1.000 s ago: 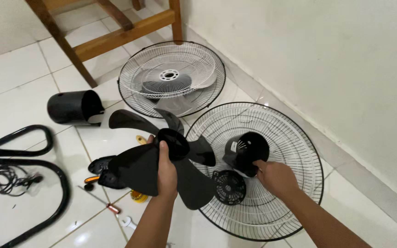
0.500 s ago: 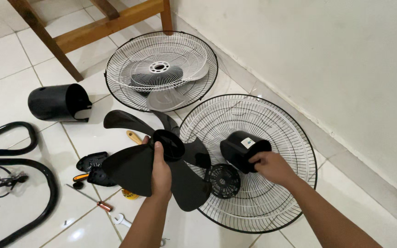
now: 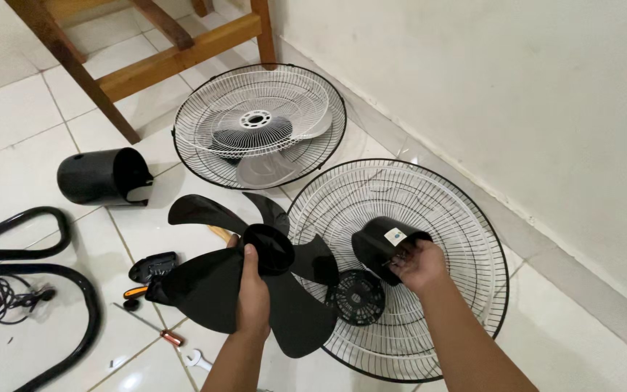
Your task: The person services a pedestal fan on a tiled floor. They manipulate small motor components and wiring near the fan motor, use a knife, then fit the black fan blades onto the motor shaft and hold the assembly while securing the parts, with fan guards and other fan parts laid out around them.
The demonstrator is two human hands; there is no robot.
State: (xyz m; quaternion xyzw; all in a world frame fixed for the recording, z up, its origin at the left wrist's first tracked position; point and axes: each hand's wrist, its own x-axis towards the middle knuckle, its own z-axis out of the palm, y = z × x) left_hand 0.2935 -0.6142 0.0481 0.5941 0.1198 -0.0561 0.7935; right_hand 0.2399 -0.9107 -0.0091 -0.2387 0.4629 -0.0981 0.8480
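White tiled floor carries two wire fan guards by the wall, black motor housing left of them, black tube stand further left.

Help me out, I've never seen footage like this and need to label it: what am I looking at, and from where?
The single view comes from a camera worn on a person's head, looking down at their bare hands over a white tiled floor. The left hand grips a black fan blade at its hub. The right hand holds a black cup-shaped cover over a wire fan guard lying flat. Another guard, a second black cover, black tubing and small tools lie around.
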